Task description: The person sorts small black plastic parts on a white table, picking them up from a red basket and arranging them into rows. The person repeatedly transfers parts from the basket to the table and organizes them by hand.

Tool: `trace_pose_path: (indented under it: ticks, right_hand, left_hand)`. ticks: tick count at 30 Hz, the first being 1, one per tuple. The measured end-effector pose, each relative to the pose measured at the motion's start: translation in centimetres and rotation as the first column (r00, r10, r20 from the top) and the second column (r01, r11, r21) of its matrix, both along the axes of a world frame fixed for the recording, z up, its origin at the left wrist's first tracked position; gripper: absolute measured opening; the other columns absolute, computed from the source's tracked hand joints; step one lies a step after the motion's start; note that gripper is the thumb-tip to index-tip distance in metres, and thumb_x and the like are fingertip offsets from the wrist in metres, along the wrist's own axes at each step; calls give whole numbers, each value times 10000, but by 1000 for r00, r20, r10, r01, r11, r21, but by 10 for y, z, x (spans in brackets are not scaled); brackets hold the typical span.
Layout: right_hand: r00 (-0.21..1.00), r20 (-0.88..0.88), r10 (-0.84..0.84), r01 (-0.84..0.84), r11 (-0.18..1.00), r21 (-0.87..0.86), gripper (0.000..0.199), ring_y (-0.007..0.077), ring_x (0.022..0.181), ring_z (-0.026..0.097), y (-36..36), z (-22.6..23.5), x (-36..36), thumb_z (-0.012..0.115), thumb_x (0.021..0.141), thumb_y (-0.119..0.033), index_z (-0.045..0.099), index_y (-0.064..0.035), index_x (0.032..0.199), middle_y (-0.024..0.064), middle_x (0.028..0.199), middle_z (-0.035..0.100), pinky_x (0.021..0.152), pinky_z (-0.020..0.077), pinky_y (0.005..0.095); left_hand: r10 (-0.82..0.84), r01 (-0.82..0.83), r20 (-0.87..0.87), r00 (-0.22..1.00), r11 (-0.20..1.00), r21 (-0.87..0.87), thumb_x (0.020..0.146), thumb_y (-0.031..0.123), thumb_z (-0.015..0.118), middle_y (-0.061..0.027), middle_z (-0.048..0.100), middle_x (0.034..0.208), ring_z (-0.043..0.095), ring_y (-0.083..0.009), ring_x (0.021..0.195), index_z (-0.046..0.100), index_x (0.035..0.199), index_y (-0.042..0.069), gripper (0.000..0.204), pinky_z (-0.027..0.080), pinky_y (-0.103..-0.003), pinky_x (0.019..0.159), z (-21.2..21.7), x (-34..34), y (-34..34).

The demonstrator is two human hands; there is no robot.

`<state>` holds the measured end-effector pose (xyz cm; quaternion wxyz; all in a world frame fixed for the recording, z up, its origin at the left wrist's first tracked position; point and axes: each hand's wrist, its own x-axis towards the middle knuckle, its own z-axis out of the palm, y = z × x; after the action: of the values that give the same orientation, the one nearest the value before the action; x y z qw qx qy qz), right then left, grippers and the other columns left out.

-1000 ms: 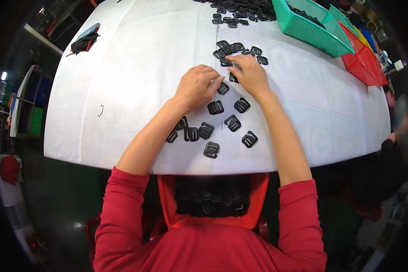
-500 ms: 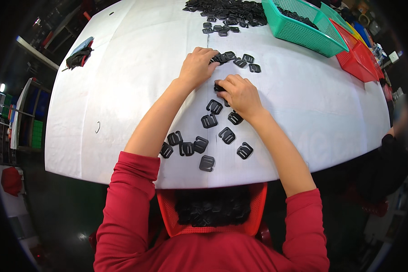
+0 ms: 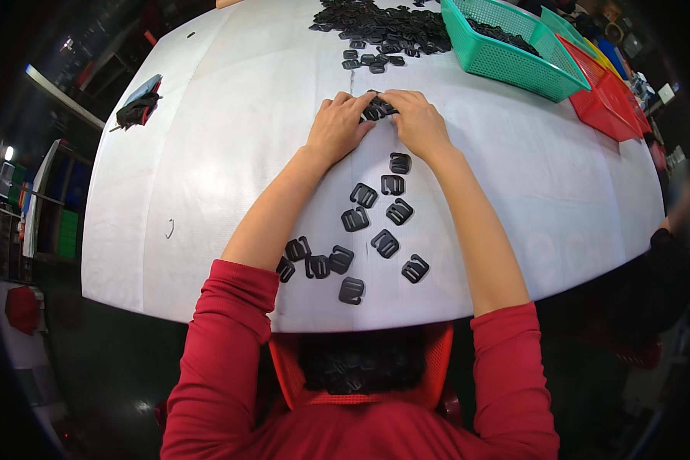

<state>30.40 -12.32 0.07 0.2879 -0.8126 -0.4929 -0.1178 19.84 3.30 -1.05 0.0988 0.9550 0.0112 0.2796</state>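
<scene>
Between my two hands sits a small cluster of black plastic strap buckles [image 3: 379, 110] on the white-covered table. My left hand [image 3: 340, 126] curls round the cluster's left side, its fingertips on the pieces. From the right, my right hand [image 3: 417, 123] bends its fingers over the far and right edges of the same cluster. Fingers hide part of it. Nearer to me, several loose buckles lie scattered flat, among them one buckle [image 3: 399, 162] below my right hand and another buckle [image 3: 351, 290] close to the front edge.
A large heap of black buckles [image 3: 391, 27] lies at the far side. Beside it stand a green basket [image 3: 506, 65] holding black pieces and a red basket [image 3: 602, 103]. Against the table's front edge, a red basket [image 3: 437, 360] holds dark buckles. A dark cloth bundle [image 3: 136, 111] lies far left.
My right hand has moved away from me to the cluster beside my left hand. Loose buckles right of the cluster are now drawn in or covered. Two buckles formerly under my right hand are uncovered.
</scene>
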Motion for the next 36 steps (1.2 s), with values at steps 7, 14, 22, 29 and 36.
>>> trace_pose_path:
  ticks: [7, 14, 22, 29, 36]
  right_hand:
    - [996, -80, 25, -40, 982, -185, 356, 220, 1264, 522, 35, -13, 41, 592, 885, -115, 653, -182, 1229, 4, 1310, 615, 1061, 382, 455]
    - [1000, 32, 1, 9, 955, -295, 232, 236, 1134, 602, 47, 2, 35, 596, 908, -159, 718, -186, 1103, 14, 1170, 681, 1041, 386, 457]
    - [990, -38, -136, 134, 990, -45, 200, 260, 822, 699, 29, 34, 46, 626, 871, -217, 758, -138, 999, 129, 905, 730, 744, 538, 381]
    - [652, -756, -63, -224, 936, -271, 217, 220, 803, 672, -67, 35, 32, 717, 803, -173, 763, -113, 1007, 72, 888, 737, 765, 529, 330]
    - [992, 94, -85, 82, 996, 34, 223, 192, 1004, 598, -32, -15, 12, 723, 796, -192, 743, -174, 1017, -18, 974, 703, 840, 481, 366]
  left_hand:
    - [-7, 4, -95, 995, 1000, -28, 872, 211, 671, -65, 696, 1045, 589, -252, 1061, 625, 1180, 99, 331, 449, -397, 870, 1, 9, 8]
    - [32, -31, 17, 999, 997, -65, 873, 184, 659, -61, 701, 1032, 594, -252, 1045, 657, 1101, 100, 243, 456, -391, 857, -5, -1, 7]
    - [52, -46, 67, 996, 996, -78, 874, 193, 667, -47, 699, 1086, 581, -259, 1067, 679, 1125, 112, 265, 452, -407, 884, -8, 0, 8]
    - [57, -56, -35, 998, 998, 39, 888, 273, 651, -18, 709, 1076, 579, -212, 1087, 724, 1089, 144, 249, 448, -402, 888, -7, 20, 8]
    - [37, -178, -264, 964, 825, -536, 928, 256, 618, -72, 734, 973, 616, -213, 1085, 738, 1083, 116, 241, 471, -361, 905, 21, 20, 2]
